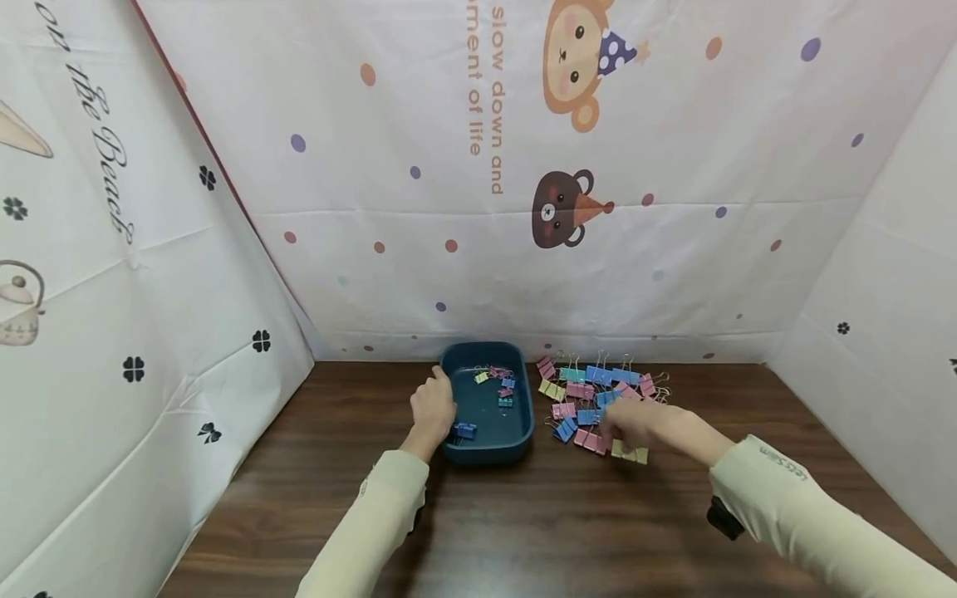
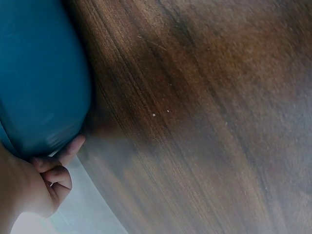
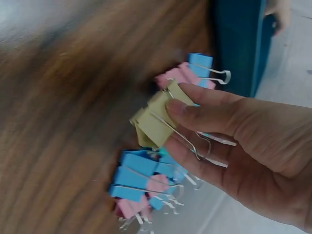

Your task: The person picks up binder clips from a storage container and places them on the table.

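Observation:
My right hand [image 1: 631, 419] pinches a large yellow binder clip [image 3: 158, 119] between thumb and fingers, at the front of a heap of clips. A blue binder clip [image 3: 134, 173] and several pink and blue ones lie close beside it. My left hand [image 1: 434, 407] holds the left side of a dark blue plastic bin [image 1: 489, 456], with some fingers [image 2: 61, 178] bent against its outer wall. Inside the bin are several small clips towards the back and a larger blue binder clip [image 1: 464, 430] near the front left corner.
The heap, with pink, teal, blue and yellow clips, spreads right of the bin; a teal clip [image 1: 572, 375] lies at its back. A brown wooden table [image 1: 538, 531] carries everything. Printed white cloth [image 1: 419, 274] hangs behind and along both sides.

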`<action>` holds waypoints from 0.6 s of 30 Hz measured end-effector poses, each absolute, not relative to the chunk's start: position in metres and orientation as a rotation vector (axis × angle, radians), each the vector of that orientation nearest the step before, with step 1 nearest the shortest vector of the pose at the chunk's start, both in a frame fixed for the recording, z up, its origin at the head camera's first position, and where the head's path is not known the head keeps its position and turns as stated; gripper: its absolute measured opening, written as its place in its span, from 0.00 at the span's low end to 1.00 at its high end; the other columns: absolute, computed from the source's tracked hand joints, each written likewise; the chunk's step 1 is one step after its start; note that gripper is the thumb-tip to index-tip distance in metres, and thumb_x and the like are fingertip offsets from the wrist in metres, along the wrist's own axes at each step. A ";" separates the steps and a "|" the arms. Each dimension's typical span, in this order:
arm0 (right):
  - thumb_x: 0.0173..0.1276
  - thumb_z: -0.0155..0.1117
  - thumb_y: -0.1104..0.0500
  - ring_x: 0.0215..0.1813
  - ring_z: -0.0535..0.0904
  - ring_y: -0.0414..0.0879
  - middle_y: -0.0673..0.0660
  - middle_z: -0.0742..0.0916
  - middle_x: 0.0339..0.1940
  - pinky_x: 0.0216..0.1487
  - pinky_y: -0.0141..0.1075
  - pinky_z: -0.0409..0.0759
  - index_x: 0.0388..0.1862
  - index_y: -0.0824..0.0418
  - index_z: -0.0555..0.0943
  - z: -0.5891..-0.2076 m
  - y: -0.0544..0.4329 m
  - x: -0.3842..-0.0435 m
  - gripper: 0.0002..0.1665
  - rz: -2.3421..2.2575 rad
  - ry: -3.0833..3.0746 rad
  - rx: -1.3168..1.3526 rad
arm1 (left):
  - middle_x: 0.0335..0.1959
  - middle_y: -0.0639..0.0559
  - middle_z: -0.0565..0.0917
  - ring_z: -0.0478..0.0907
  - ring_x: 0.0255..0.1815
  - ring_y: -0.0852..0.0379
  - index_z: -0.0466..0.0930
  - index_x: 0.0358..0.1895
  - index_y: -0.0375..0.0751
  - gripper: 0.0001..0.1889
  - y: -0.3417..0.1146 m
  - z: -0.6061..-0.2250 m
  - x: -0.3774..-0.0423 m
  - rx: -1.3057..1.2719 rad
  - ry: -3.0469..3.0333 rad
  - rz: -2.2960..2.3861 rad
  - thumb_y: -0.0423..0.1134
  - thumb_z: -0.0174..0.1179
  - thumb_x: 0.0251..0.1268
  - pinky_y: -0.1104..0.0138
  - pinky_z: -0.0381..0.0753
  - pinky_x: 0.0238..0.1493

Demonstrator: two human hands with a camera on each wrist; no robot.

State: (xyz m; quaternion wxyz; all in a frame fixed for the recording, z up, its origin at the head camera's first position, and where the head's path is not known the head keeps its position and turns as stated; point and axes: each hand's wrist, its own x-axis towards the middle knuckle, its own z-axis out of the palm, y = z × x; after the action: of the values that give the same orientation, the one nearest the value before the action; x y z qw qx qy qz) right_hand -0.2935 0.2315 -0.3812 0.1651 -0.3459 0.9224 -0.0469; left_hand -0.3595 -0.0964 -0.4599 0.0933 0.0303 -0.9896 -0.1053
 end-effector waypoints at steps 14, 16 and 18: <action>0.53 0.71 0.80 0.30 0.76 0.35 0.49 0.86 0.29 0.30 0.30 0.78 0.29 0.58 0.86 -0.410 0.244 -0.295 0.17 -0.073 2.772 -1.083 | 0.43 0.36 0.88 0.85 0.29 0.46 0.63 0.75 0.28 0.41 -0.097 -0.458 -0.359 0.100 -2.949 -0.293 0.41 0.71 0.64 0.57 0.86 0.31; 0.51 0.72 0.79 0.31 0.79 0.37 0.50 0.87 0.30 0.30 0.31 0.79 0.29 0.58 0.87 -0.413 0.245 -0.295 0.16 -0.065 2.795 -1.148 | 0.43 0.36 0.88 0.85 0.29 0.46 0.63 0.75 0.28 0.41 -0.097 -0.457 -0.359 0.104 -2.954 -0.287 0.42 0.71 0.64 0.57 0.86 0.31; 0.51 0.72 0.78 0.32 0.81 0.39 0.51 0.87 0.31 0.32 0.32 0.81 0.29 0.58 0.87 -0.415 0.247 -0.296 0.15 -0.067 2.820 -1.199 | 0.42 0.36 0.88 0.85 0.28 0.46 0.63 0.75 0.28 0.41 -0.097 -0.457 -0.358 0.100 -2.953 -0.292 0.41 0.71 0.64 0.57 0.86 0.31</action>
State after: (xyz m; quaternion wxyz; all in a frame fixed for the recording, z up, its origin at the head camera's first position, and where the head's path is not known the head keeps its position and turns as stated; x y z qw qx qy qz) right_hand -0.2958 0.2466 -0.4149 0.0384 -0.3909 0.9194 -0.0218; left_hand -0.3578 -0.0974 -0.4571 0.0862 0.0334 -0.9909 -0.0979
